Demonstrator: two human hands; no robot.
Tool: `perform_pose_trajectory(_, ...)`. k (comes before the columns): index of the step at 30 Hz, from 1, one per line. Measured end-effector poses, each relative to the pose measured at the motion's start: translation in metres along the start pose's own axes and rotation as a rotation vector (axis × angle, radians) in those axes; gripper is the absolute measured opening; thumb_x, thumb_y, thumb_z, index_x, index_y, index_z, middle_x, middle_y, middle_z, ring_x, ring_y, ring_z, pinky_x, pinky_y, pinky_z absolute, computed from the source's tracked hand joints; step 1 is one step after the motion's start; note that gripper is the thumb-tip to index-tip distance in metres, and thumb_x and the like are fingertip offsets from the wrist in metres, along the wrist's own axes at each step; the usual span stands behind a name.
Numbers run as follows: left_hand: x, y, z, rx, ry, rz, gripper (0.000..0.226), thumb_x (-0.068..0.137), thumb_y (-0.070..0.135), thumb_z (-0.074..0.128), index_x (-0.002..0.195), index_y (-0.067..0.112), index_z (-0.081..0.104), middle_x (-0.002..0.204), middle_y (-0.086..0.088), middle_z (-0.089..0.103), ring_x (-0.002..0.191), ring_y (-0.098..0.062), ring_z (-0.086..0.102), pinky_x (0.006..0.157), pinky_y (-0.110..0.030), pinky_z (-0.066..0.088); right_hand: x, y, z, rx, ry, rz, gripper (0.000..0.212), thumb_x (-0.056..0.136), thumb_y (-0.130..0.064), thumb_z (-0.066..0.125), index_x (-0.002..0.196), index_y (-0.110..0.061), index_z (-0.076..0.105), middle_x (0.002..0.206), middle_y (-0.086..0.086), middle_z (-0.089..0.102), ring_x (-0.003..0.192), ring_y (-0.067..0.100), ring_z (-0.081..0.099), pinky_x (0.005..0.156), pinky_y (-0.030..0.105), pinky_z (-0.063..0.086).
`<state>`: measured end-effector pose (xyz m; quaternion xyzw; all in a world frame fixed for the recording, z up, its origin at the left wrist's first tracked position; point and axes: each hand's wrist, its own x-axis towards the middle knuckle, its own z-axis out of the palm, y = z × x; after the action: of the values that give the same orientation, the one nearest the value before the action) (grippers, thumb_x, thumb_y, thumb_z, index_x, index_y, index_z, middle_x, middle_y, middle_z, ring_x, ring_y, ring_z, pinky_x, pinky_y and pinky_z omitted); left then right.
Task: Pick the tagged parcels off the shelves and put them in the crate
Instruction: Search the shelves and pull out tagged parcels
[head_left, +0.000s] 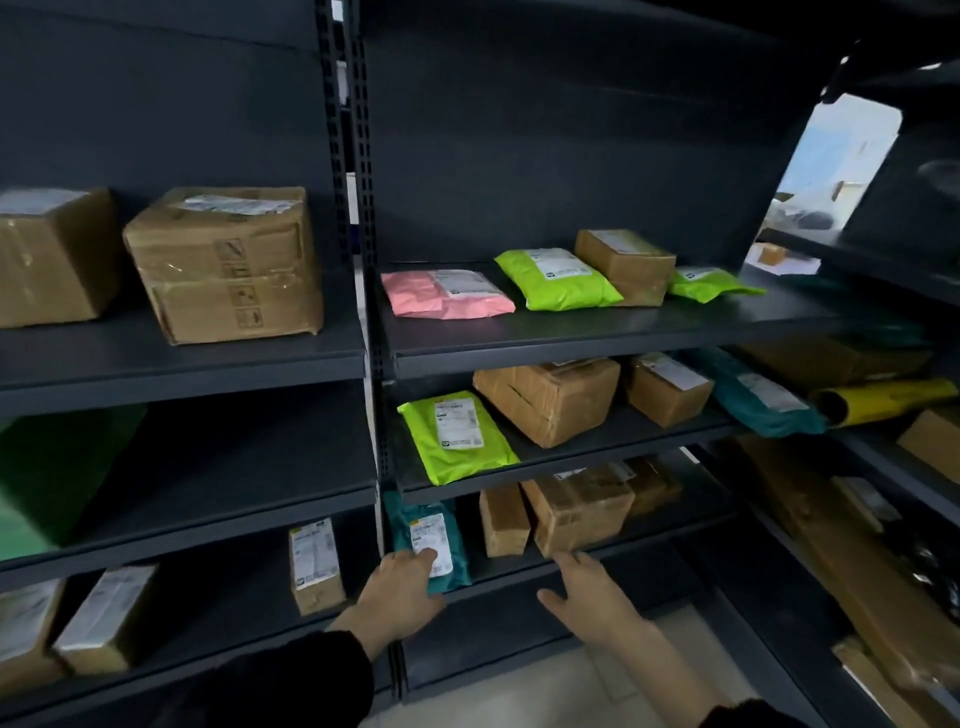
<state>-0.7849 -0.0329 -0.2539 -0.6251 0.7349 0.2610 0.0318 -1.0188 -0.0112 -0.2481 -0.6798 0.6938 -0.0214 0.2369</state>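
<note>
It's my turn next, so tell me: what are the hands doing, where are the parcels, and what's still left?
Left hand: fingers touch the teal mailer on the low shelf, middle bay; no grip yet.
Right hand: open, holding nothing, reaching toward the brown box on the same shelf.
Crate: not in view, so parcels already packed can't be told.
To do: pull out the tagged parcels and carry them to the crate.
</note>
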Motion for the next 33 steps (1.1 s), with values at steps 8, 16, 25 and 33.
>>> perform_pose_trajectory(8,0.077,0.027,0.027,-0.098,0.084,-0.205,0.057,0.090,0.034,0.050,0.140,0.012,0.035,0.133,-0.015,0.048,0.125,-0.032,0.042,0.100,-0.035,0.041,0.104,0.051,-0.002,-0.090,-0.132,-0.147,0.050,0.093,-0.038,0.047,0.134,-0.010,0.040,0.126,0.011,0.053,0.115,0.025,0.050,0.095,0.035,0.045)
perform_pose_trajectory(16,0.149,0.005,0.107,-0.219,0.142,-0.339,0.055,0.088,0.041,0.052,0.136,0.016,0.040,0.131,-0.011,0.051,0.122,-0.030,0.046,0.097,-0.038,0.043,0.189,0.097,0.062,-0.114,-0.080,-0.216,0.048,0.093,-0.039,0.047,0.131,-0.010,0.043,0.120,0.011,0.055,0.107,0.025,0.055,0.089,0.035,0.048)
perform_pose_trajectory(25,0.257,-0.078,0.207,-0.233,0.499,-0.469,0.059,0.093,0.037,0.049,0.140,0.007,0.031,0.135,-0.013,0.049,0.124,-0.030,0.046,0.096,-0.038,0.044,0.311,0.102,0.168,-0.055,0.254,-0.167,0.059,0.089,-0.053,0.046,0.132,-0.012,0.040,0.130,0.013,0.044,0.120,0.028,0.044,0.092,0.033,0.043)
perform_pose_trajectory(33,0.306,-0.117,0.246,-0.324,0.418,-0.666,0.068,0.089,0.053,0.048,0.134,0.003,0.036,0.134,-0.014,0.051,0.124,-0.032,0.047,0.097,-0.036,0.042,0.357,0.093,0.201,-0.123,0.289,0.018,0.085,0.078,-0.070,0.041,0.143,-0.018,0.025,0.142,0.023,0.029,0.123,0.037,0.037,0.098,0.041,0.038)
